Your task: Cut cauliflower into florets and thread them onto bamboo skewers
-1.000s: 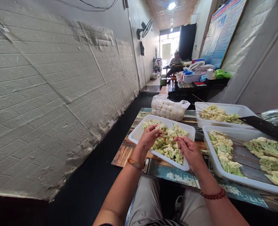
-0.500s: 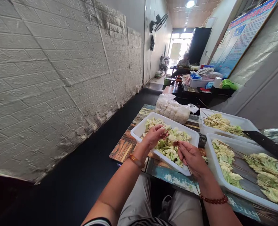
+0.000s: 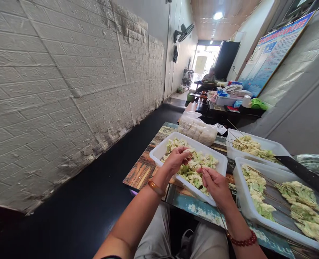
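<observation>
Nearest, the right hand (image 3: 214, 183) is closed around a thin bamboo skewer (image 3: 201, 167). Its long axis runs from under the wrist toward the far left, and its tip pokes out above the fingers. Just farther left, the left hand (image 3: 175, 160) pinches a pale cauliflower floret (image 3: 187, 153) between thumb and fingertips. The floret is near the tip but apart from it, above the white tray (image 3: 159, 153) of cream-and-green florets. Beyond the tray lies a plastic bag (image 3: 198, 129).

No legible text in view. Blue wall poster (image 3: 279, 46), at two o'clock, carries a heading and lines of print, too small and oblique to read
</observation>
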Demonstrator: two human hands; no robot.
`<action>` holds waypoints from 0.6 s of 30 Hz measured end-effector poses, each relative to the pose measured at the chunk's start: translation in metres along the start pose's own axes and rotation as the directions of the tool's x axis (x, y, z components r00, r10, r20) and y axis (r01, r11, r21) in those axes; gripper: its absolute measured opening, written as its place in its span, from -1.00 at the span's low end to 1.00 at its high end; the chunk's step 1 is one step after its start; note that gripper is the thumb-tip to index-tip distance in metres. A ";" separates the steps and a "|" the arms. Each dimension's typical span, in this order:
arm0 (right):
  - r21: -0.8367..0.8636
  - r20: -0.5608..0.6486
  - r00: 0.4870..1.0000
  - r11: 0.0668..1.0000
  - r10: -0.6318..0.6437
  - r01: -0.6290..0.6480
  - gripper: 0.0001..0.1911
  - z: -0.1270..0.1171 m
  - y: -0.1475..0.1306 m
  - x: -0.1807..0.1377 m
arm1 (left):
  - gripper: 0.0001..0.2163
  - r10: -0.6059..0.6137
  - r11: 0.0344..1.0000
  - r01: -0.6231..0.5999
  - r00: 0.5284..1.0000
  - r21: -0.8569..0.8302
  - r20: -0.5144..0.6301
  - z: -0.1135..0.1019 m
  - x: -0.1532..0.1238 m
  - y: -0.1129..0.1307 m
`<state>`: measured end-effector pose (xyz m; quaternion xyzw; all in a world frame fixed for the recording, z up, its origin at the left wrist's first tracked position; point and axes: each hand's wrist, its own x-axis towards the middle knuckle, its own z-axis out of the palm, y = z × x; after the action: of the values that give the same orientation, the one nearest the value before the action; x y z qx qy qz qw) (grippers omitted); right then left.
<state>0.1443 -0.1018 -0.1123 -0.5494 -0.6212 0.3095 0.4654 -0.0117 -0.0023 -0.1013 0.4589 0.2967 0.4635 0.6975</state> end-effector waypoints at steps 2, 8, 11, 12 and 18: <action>-0.016 0.033 0.999 1.000 -0.020 0.021 -0.62 0.000 -0.001 -0.001 | -0.74 0.001 1.000 -0.001 1.000 -0.003 0.002 0.000 -0.001 0.000; -0.028 0.078 0.997 0.999 -0.028 0.030 -0.59 0.000 -0.007 -0.001 | -0.73 -0.012 1.000 0.011 1.000 -0.029 -0.023 0.001 -0.002 0.003; -0.022 0.081 0.997 1.000 -0.005 0.006 -0.59 0.001 -0.008 -0.001 | -0.74 -0.017 0.999 0.015 0.999 -0.048 -0.028 0.002 -0.003 0.003; -0.013 0.082 0.997 1.000 -0.001 0.002 -0.59 0.001 -0.007 -0.001 | -0.74 -0.020 0.999 0.018 0.999 -0.050 -0.027 0.002 -0.003 0.004; -0.039 0.053 0.998 0.999 -0.015 0.018 -0.63 0.001 -0.002 0.001 | -0.74 -0.027 0.998 0.027 1.000 -0.064 0.003 0.001 -0.002 0.003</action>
<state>0.1427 -0.1015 -0.1106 -0.5449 -0.6438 0.3077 0.4404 -0.0130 -0.0040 -0.0985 0.4328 0.2872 0.4630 0.7182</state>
